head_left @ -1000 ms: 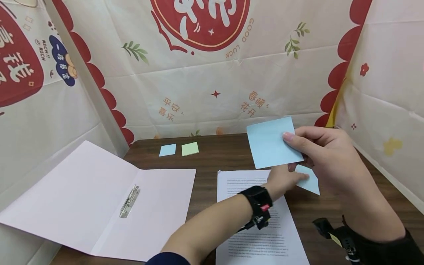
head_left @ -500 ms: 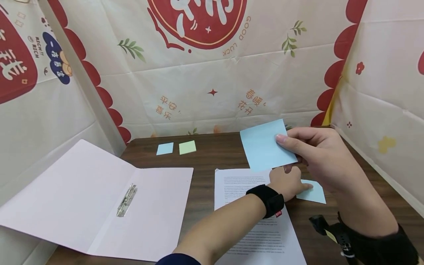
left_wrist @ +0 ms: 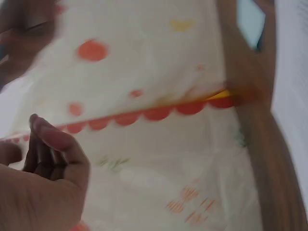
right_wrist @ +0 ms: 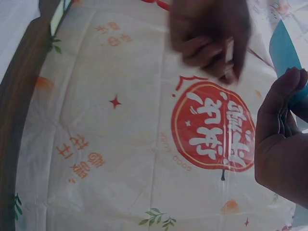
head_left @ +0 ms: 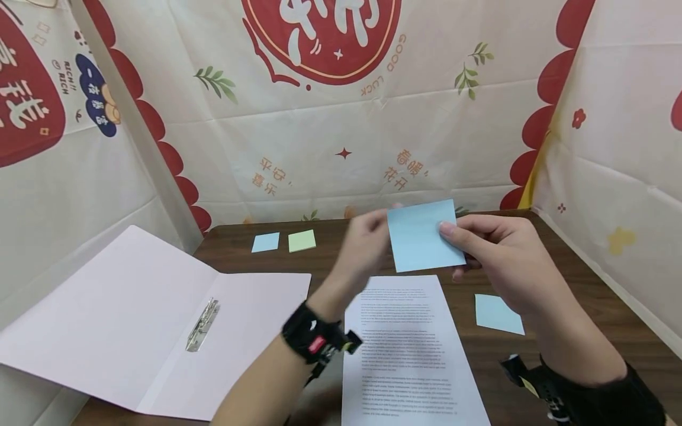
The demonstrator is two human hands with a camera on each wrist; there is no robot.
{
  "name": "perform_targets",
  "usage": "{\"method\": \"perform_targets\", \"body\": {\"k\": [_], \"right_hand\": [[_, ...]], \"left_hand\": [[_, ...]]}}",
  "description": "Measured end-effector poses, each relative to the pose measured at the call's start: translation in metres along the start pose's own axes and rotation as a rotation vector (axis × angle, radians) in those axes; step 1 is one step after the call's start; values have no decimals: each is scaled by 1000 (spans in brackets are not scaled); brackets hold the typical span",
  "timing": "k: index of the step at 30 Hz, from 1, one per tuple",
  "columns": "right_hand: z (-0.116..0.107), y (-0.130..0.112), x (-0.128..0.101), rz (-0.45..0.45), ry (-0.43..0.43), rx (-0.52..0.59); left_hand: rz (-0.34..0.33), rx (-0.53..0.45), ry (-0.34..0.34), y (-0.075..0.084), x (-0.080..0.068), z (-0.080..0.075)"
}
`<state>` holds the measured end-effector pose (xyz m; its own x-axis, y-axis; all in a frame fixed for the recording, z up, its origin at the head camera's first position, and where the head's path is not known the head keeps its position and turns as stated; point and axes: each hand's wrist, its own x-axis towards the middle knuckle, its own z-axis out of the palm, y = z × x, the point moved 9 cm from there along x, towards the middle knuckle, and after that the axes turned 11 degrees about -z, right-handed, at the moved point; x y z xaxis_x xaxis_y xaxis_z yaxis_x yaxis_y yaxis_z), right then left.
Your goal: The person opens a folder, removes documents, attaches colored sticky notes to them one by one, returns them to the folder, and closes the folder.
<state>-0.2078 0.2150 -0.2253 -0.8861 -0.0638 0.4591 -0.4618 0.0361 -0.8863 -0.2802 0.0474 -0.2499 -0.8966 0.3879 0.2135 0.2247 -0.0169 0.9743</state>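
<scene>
A light blue sticky note (head_left: 425, 235) hangs upright above the table, its right edge pinched between thumb and fingers of my right hand (head_left: 492, 254). In the right wrist view that hand (right_wrist: 284, 134) keeps the note (right_wrist: 285, 50) at the right edge. My left hand (head_left: 363, 248) is at the note's left side, partly behind it, and blurred. Its fingers are loosely bent, with a gap to the thumb and nothing seen between them in the left wrist view (left_wrist: 53, 173). Another light blue note (head_left: 498, 313) lies flat on the table at right.
Printed sheets (head_left: 407, 355) lie in the middle of the brown table (head_left: 325, 296). At left an open white folder (head_left: 112, 319) with a metal clip (head_left: 203, 324) is spread out. Farther back are a small blue note pad (head_left: 265, 242) and a green one (head_left: 302, 241). Printed cloth (head_left: 319, 130) surrounds the table.
My left hand has left the blue note lying at right and moved left and up to the held note's left side. The right hand stays nearly in place with its note.
</scene>
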Motion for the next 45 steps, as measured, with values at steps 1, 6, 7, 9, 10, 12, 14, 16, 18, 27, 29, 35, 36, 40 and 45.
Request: {"method": "perform_targets", "body": {"k": [1, 6, 7, 9, 10, 12, 14, 16, 18, 27, 29, 35, 36, 40, 45], "right_hand": [[2, 2, 0, -1, -1, -8], [15, 15, -6, 33, -51, -146], [19, 18, -8, 48, -71, -176], [28, 24, -13, 71, -126, -215], [33, 27, -16, 81, -156, -233], [39, 31, -21, 87, -203, -290], [43, 33, -24, 74, -232, -353], [43, 33, -25, 51, -237, -414], [43, 36, -25, 34, -239, -459], [69, 113, -42, 256, -509, -351], [76, 130, -53, 311, -545, -370], [97, 149, -77, 325, -651, -442], [99, 150, -78, 330, -663, -450], [104, 155, -84, 378, -694, -477], [109, 163, -88, 398, -737, -514]], "left_hand": [[-3, -45, 26, 5, -7, -11], [2, 54, 26, 12, -45, -35], [-3, 91, 25, 11, -50, -37], [-17, 143, 29, 6, -58, -41], [-27, 161, 33, 4, -62, -43], [-45, 187, 36, -1, -68, -47], [-66, 223, 36, -6, -73, -50], [-83, 260, 28, -12, -78, -52], [-102, 293, 25, -19, -82, -54], [-244, 607, -74, -75, -95, -47], [-261, 743, -115, -87, -101, -41], [-344, 983, -221, -117, -115, -30], [-351, 1012, -234, -120, -116, -29], [-362, 1093, -283, -129, -118, -25], [-408, 1117, -309, -140, -120, -25]]}}
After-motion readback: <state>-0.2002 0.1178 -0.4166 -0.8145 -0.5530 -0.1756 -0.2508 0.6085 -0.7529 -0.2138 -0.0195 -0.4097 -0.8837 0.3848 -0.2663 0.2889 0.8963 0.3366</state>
